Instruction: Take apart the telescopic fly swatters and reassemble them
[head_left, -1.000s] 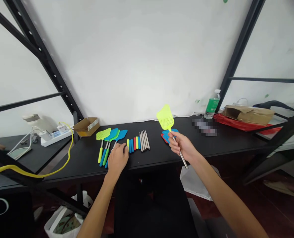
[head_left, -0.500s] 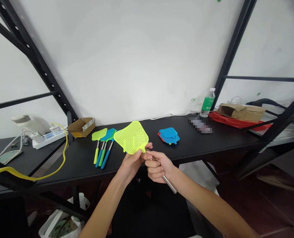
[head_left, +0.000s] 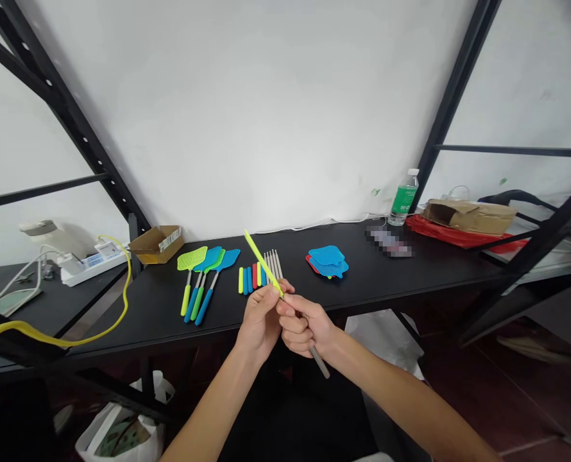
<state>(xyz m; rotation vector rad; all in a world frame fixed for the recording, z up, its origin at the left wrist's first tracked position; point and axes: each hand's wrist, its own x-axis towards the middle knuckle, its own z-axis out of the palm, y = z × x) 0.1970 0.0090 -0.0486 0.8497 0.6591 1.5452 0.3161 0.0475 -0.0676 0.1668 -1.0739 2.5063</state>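
A yellow-green fly swatter head (head_left: pixel 261 258), turned edge-on, is pinched at its neck by my left hand (head_left: pixel 261 317). My right hand (head_left: pixel 307 326) is closed around a silver metal rod (head_left: pixel 320 362), whose lower end sticks out below the fist. Head and rod meet between my fingertips; whether they are joined is hidden. Behind my hands lie several coloured handle grips (head_left: pixel 249 280) and a row of metal rods (head_left: pixel 273 262). To the left are several fly swatters (head_left: pixel 210 260) with handles, and to the right a pile of blue and red swatter heads (head_left: pixel 328 260).
A small cardboard box (head_left: pixel 155 244) stands at the table's back left, near a white power strip (head_left: pixel 93 264) and a yellow cable (head_left: pixel 124 295). At the back right is a water bottle (head_left: pixel 403 199). Black shelf posts (head_left: pixel 453 96) frame both sides.
The yellow-green swatter head has turned from facing me to edge-on, uncovering the grips and rods behind it. Both hands keep their hold, and the rod's lower end has shifted slightly left.
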